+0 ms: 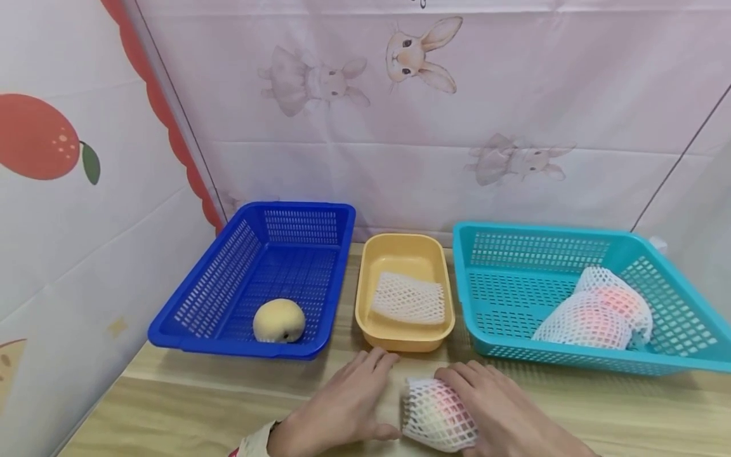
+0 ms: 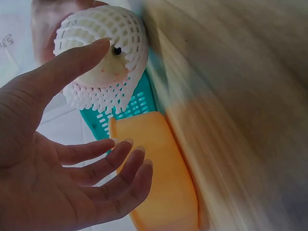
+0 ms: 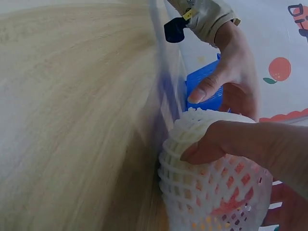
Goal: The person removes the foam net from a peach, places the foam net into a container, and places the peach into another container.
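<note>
1. Right hand (image 1: 505,409) is gripping the netted fruit (image 1: 436,412).
2. Left hand (image 1: 345,403) is standing just beside it, fingers loosely extended.
3. Netted fruit is sitting well forward of the back edge of the desk (image 1: 188,403).
4. Bare fruit (image 1: 278,320) is lying by the blue basket (image 1: 228,347)'s near edge.

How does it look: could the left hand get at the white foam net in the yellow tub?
Probably yes. The left hand holds nothing and is close to the yellow tub, whose open top leaves the white foam net uncovered; only the tub's near wall seems in between.
</note>
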{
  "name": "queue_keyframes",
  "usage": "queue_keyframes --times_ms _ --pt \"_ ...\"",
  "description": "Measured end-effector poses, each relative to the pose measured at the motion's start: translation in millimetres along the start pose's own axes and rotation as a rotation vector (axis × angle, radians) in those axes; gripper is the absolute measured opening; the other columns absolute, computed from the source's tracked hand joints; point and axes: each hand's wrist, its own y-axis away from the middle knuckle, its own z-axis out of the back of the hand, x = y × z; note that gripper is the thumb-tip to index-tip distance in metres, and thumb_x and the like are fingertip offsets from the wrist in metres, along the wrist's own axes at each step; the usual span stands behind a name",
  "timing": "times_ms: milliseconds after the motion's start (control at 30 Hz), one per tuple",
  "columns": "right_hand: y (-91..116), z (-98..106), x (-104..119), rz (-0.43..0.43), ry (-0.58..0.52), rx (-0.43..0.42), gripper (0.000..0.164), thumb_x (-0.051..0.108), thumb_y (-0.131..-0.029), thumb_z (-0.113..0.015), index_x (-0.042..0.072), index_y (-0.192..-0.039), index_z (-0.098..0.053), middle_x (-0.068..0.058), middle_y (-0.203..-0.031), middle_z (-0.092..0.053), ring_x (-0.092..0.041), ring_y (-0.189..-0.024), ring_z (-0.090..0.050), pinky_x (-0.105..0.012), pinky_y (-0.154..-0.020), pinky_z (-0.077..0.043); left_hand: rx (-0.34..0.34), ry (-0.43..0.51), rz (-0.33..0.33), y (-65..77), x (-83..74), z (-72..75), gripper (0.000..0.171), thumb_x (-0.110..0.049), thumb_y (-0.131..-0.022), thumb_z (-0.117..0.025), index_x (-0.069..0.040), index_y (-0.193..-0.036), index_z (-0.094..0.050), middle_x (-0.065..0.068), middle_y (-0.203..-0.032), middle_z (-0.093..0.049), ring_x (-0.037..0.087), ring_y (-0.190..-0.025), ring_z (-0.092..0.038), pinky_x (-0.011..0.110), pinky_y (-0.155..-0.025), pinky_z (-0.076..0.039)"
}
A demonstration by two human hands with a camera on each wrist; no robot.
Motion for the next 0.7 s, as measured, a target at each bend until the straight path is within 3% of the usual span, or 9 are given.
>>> queue_keyframes --times_ms 100,233,333,467,700 --pt "1 -3 -2 -0.031 -0.014 0.019 0.086 0.046 -0.055 -0.087 0.009 -0.126 -0.054 -0.006 -0.119 -0.059 -0.028 -0.110 -0.056 -0.055 -0.092 -0.045 0.026 0.018 0.024 -0.2 0.2 -1.6 0.090 -0.049 -0.066 -0.085 -0.010 -0.137 -0.045 0.004 -0.130 -0.051 0.027 -0.122 -0.050 0.043 -0.103 -0.041" --pt "3 -4 -4 -0.051 -0.022 0.032 0.090 0.042 -0.056 -0.088 0.008 -0.131 -0.051 -0.008 -0.123 -0.058 -0.031 -0.114 -0.054 -0.057 -0.093 -0.043 0.029 0.008 0.010 -1.5 0.2 -3.0 0.086 -0.046 -0.068 -0.084 -0.010 -0.136 -0.046 0.003 -0.125 -0.052 0.026 -0.119 -0.051 0.041 -0.101 -0.043" --pt "7 -2 -7 -0.051 -0.046 0.031 0.096 0.057 -0.063 -0.081 0.009 -0.138 -0.047 -0.006 -0.130 -0.055 -0.032 -0.118 -0.051 -0.058 -0.094 -0.042 0.035 0.002 0.003 -2.0 -0.5 -3.2 0.081 -0.041 -0.071 -0.083 -0.010 -0.135 -0.046 0.004 -0.124 -0.053 0.025 -0.119 -0.051 0.040 -0.101 -0.043" --pt "14 4 -12 -0.071 -0.088 0.002 0.106 0.073 -0.062 -0.071 0.014 -0.145 -0.040 -0.001 -0.136 -0.051 -0.027 -0.121 -0.049 -0.055 -0.094 -0.043 0.025 0.011 0.007 -2.2 0.1 -1.7 0.074 -0.031 -0.074 -0.082 -0.007 -0.134 -0.047 0.006 -0.124 -0.053 0.028 -0.119 -0.051 0.040 -0.102 -0.042" --pt "21 16 -18 -0.239 -0.111 0.000 0.107 0.056 -0.057 -0.085 0.017 -0.146 -0.040 -0.004 -0.137 -0.051 -0.030 -0.124 -0.048 -0.053 -0.095 -0.044 -0.038 0.062 -0.038 -2.4 5.2 -0.5 0.046 -0.012 -0.081 -0.075 -0.006 -0.121 -0.054 0.000 -0.109 -0.054 0.014 -0.101 -0.053 0.028 -0.088 -0.049"
